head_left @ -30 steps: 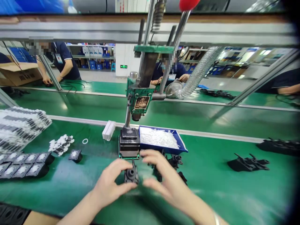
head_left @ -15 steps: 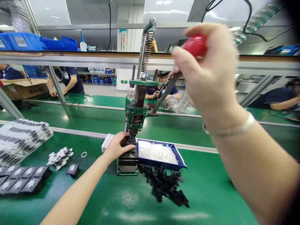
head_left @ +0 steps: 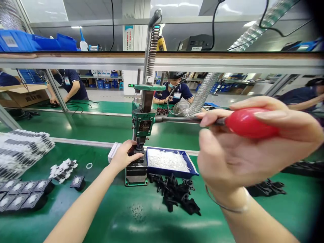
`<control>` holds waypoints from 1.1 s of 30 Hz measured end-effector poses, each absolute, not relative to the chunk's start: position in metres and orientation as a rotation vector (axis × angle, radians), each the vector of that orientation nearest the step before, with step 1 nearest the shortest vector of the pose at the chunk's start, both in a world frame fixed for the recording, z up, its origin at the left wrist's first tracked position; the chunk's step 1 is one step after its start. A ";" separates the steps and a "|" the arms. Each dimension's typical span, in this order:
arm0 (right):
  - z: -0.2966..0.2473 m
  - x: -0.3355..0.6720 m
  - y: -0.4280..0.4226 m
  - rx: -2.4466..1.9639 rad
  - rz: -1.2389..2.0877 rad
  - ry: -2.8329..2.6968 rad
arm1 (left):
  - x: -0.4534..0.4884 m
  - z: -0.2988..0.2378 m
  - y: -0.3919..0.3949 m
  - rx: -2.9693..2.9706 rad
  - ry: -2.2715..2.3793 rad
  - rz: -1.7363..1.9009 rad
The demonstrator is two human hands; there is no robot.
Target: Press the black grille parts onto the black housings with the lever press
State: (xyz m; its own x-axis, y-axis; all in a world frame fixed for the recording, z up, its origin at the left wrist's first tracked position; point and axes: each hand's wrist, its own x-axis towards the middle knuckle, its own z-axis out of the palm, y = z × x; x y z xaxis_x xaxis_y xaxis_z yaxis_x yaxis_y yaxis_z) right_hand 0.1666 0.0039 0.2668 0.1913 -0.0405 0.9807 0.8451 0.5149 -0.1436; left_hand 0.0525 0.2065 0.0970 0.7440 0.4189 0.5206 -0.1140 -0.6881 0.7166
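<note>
The green bench [head_left: 108, 216] runs wide in front of me, and on it stands my hand press [head_left: 138, 118], upright, its lever [head_left: 177, 119] reaching out level to the right. Off to my left rises the stack of white and black pieces [head_left: 22, 152], with rows of black housings [head_left: 25, 195] just in front of it. Touching or just beside the press base on the right, I can't tell which, sits the blue tray [head_left: 164, 172], filled with white strips, and in front of that lies a loose heap of black parts [head_left: 174, 194]. My right hand [head_left: 240, 158] is curled closed, palm toward me, fingers and thumb wrapped about the red knob [head_left: 249, 122] at the lever's end. My left hand [head_left: 123, 157] is only part open at the press, thumb and fingertips pinching either side of a black part [head_left: 139, 150], which sits on the fixture right under the ram. Smallest of all, a white ring [head_left: 89, 165] lies flat on the bench, well left of the press.
</note>
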 end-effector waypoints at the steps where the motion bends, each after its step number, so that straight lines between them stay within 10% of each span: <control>1: 0.265 0.166 0.003 -0.787 -0.764 -1.215 | 0.052 0.098 0.206 2.171 0.229 0.882; 19: 0.303 0.193 0.009 -1.065 -0.670 -1.415 | 0.036 0.105 0.191 2.086 0.217 0.875; 27: 0.153 0.123 -0.024 -1.797 -0.139 -1.460 | 0.016 0.092 0.117 2.333 0.166 1.190; 33: 0.095 0.136 -0.050 -1.908 -0.363 -1.066 | 0.049 0.074 0.069 2.387 -0.069 1.372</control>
State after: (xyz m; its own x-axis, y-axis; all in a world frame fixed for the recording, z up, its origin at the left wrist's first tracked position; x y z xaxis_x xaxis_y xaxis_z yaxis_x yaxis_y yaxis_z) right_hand 0.1361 -0.0500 0.0948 0.5864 0.5326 0.6103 0.7944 -0.2306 -0.5620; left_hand 0.0491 0.0693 0.0737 0.5210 0.1464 0.8409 -0.2298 -0.9248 0.3033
